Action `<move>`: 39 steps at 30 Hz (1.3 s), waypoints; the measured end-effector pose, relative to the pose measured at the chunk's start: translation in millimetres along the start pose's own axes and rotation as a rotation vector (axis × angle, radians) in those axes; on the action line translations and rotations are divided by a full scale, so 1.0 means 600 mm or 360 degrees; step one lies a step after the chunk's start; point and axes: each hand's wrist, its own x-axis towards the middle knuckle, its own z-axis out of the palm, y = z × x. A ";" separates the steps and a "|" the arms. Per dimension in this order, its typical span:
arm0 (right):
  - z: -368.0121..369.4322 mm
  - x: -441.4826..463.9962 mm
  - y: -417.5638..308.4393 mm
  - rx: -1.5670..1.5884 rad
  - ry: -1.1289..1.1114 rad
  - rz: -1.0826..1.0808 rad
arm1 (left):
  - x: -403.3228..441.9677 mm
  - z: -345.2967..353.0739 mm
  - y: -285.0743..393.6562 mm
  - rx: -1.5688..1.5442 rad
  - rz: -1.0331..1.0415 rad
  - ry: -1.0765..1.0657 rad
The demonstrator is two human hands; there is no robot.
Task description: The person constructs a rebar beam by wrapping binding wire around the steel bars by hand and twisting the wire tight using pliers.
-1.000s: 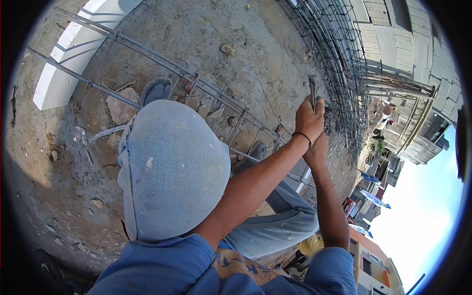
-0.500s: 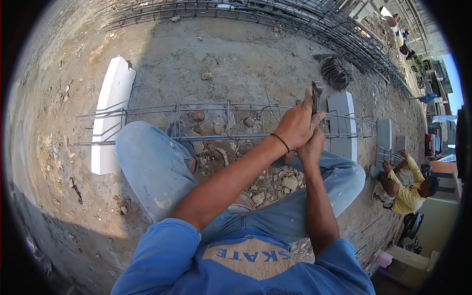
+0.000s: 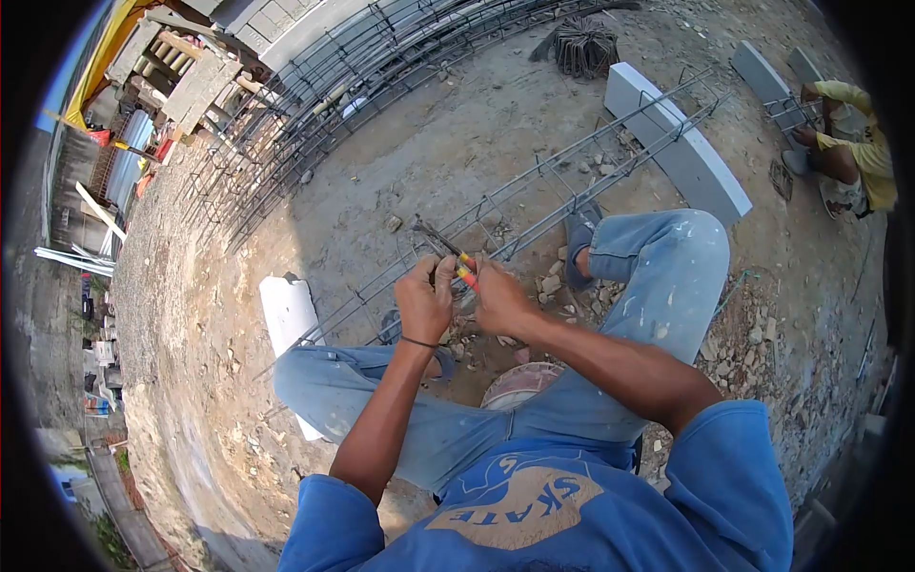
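Note:
My right hand (image 3: 502, 300) is closed around the red-and-yellow handles of pincers (image 3: 468, 273), whose dark metal head points up and left over a rebar cage (image 3: 538, 226). Close beside it, my left hand (image 3: 425, 299) has its fingers bent together near the handles. Whatever they pinch is too small or hidden to make out. The long cage of thin steel bars and stirrups runs diagonally between my knees, resting on a white block (image 3: 289, 310) at the near left end and a pale block (image 3: 679, 143) at the far right.
Stacked rebar cages (image 3: 324, 114) lie along the back. A bundle of bent bars (image 3: 586, 48) sits near them. Rubble (image 3: 553, 281) covers the ground under the cage, and a round seat (image 3: 522, 383) shows between my legs. A person in yellow (image 3: 853, 143) works at right.
My view has swung to the left. Both hands have moved from the cage's right part toward its left part, and the pincers' coloured handles now show in my right hand.

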 end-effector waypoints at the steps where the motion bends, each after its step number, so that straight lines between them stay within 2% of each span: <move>1: 0.007 -0.003 -0.001 0.0017 -0.0035 -0.0026 | -0.001 -0.007 -0.003 -0.0141 0.0007 -0.0035; 3: 0.012 -0.006 -0.002 0.0034 -0.0061 -0.0060 | -0.023 -0.017 0.001 -0.0280 -0.0037 -0.0137; 5: 0.001 -0.013 -0.020 0.0322 -0.0213 -0.0038 | -0.042 -0.017 0.005 -0.0430 -0.0090 -0.0220; 7: 0.014 -0.011 -0.013 0.0492 -0.0269 -0.0031 | -0.065 0.012 -0.014 -0.0397 0.0136 0.0031; 9: 0.028 -0.010 -0.005 0.0658 -0.0329 -0.0017 | -0.088 -0.001 0.030 -0.0289 0.0063 0.0118; 11: 0.031 -0.012 -0.001 0.0410 -0.0231 0.0120 | -0.106 -0.012 0.038 -0.0190 -0.0013 0.0201; 12: 0.032 -0.011 0.002 0.0403 -0.0237 0.0119 | -0.116 -0.018 0.029 0.0022 0.0274 0.0122; 13: 0.030 -0.013 -0.001 0.0164 -0.0196 0.0014 | -0.123 -0.024 0.027 0.0238 0.0556 0.0042; 14: 0.031 -0.015 -0.003 -0.0076 -0.0158 -0.0094 | -0.124 -0.027 0.027 0.0239 0.0543 0.0052; 16: 0.041 -0.016 -0.002 -0.0160 -0.0145 -0.0063 | -0.109 -0.032 0.035 0.0203 0.0642 0.0235; 18: 0.047 -0.023 -0.005 -0.0241 -0.0134 -0.0028 | -0.074 -0.054 0.042 0.0321 0.0589 0.0255; 20: 0.046 -0.037 -0.019 -0.1133 0.0042 -0.0444 | -0.027 -0.080 0.039 0.0561 0.0507 0.0241; 21: 0.041 -0.042 -0.022 -0.1131 0.0021 -0.0460 | -0.004 -0.095 0.031 0.0687 0.0462 0.0218; 22: 0.041 -0.042 -0.027 -0.1174 0.0085 -0.0752 | 0.017 -0.123 0.008 0.0712 0.0412 0.0240; 23: 0.032 -0.034 -0.029 -0.1216 0.0186 -0.1027 | 0.052 -0.143 -0.014 0.0670 0.0239 -0.0034; 24: 0.027 -0.028 -0.032 -0.1215 0.0178 -0.1045 | 0.072 -0.164 -0.031 0.0616 0.0067 -0.0309; 25: 0.023 -0.024 -0.033 -0.0996 0.0354 -0.1275 | 0.079 -0.185 -0.042 0.0616 0.0058 -0.0298; 26: 0.018 -0.018 -0.034 -0.0768 0.0530 -0.1490 | 0.085 -0.203 -0.051 0.0356 -0.0110 -0.0414; 27: 0.013 -0.011 -0.034 -0.0772 0.0526 -0.1488 | 0.089 -0.216 -0.058 0.0093 -0.0276 -0.0534; 28: 0.009 -0.004 -0.034 -0.0609 0.0597 -0.1535 | 0.091 -0.230 -0.059 0.0086 -0.0279 -0.0537; 30: 0.006 -0.003 -0.045 -0.0461 0.0652 -0.1590 | 0.093 -0.251 -0.058 0.0022 -0.0200 -0.0783; 31: 0.010 -0.010 -0.063 -0.0066 0.0659 -0.1238 | 0.092 -0.254 -0.054 0.0043 -0.0144 -0.0868; 33: 0.026 0.007 -0.056 0.0301 0.0645 -0.0879 | 0.087 -0.259 -0.042 -0.0020 -0.0094 -0.0949; 35: 0.048 0.057 -0.018 0.0065 0.1027 -0.0293 | 0.077 -0.259 -0.026 -0.0079 -0.0045 -0.1041; 36: 0.035 0.070 -0.006 0.0057 0.1028 -0.0291 | 0.072 -0.257 -0.015 -0.0090 0.0093 -0.0775; 37: 0.005 0.072 -0.017 0.0780 0.0533 0.0322 | 0.072 -0.259 -0.004 -0.0100 0.0230 -0.0514; 38: -0.018 0.069 -0.026 0.1475 -0.0009 0.0926 | 0.076 -0.266 0.012 -0.0107 0.0237 -0.0524; 39: -0.028 0.062 -0.029 0.1292 -0.0251 0.0934 | 0.083 -0.275 0.031 0.0049 0.0218 -0.0260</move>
